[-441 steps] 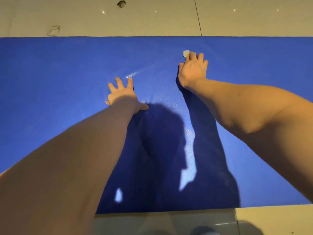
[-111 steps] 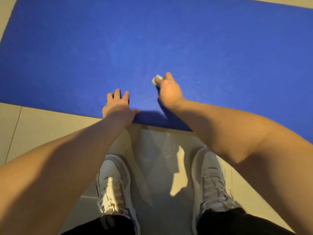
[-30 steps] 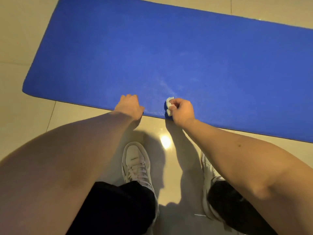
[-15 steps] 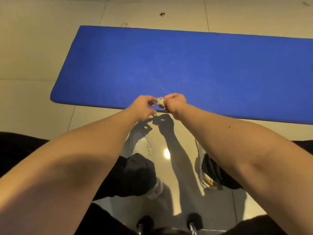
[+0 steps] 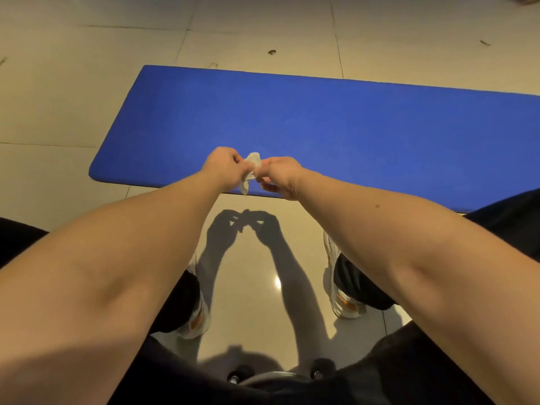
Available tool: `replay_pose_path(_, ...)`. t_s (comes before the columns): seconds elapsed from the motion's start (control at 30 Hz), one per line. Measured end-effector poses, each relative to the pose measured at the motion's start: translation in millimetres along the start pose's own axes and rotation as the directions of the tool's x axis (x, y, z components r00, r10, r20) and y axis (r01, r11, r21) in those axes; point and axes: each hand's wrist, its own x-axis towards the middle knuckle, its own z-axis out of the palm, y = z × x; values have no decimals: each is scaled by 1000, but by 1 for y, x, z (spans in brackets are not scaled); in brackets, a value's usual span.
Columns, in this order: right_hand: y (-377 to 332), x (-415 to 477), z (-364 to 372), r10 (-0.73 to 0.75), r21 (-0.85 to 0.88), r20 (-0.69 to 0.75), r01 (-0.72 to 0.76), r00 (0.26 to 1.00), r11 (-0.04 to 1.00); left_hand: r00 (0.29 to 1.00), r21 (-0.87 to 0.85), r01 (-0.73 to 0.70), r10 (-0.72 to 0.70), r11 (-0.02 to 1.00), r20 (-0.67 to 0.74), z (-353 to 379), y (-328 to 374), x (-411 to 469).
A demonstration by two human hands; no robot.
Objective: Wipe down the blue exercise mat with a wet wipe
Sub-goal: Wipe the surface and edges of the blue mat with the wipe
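Over near edge of mat [image 5: 350,133], held up in front: crumpled wipe [image 5: 253,162], pinched from both sides by left hand [image 5: 223,168] and right hand [image 5: 282,176], fingers curled, loose corner dangling. Underneath, tiled floor [image 5: 87,83], shoes [image 5: 342,305].

Head view, both arms. My two bare forearms come in from the lower corners and converge near the centre of the frame: the left forearm [image 5: 140,244] from the lower left, the right forearm [image 5: 380,229] from the lower right. My left hand [image 5: 225,166] sits just left of centre, back toward the camera, fingers curled. My right hand [image 5: 282,176] sits just right of centre, fingers likewise curled. Both pinch the wet wipe [image 5: 252,168] between them, one from each side. The hands are held close together. I cannot tell where each fingertip lies.
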Motion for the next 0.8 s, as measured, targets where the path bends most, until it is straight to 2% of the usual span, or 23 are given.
replay_pose_path(0.2, -31, 1, 16, -45, 105, -73, 52, 996, 993, 997, -177, 31, -43, 984, -64, -19, 10, 13)
replay_pose_path(0.47, -60, 38, 35, -16, 225, -118, 43, 993, 973, 983, -228, 87, -121, 970, -139, -35, 7, 48)
replay_pose_path(0.67, -92, 86, 47, -31, -34, -95, 28, 995, 999, 969, -346, 171, -221, 922, -112, -45, -2, 91)
replay_pose_path(0.8, -104, 122, 40, -47, -202, -22, 42, 999, 979, 960, -391, 209, -263, 897, -91, -42, -12, 122)
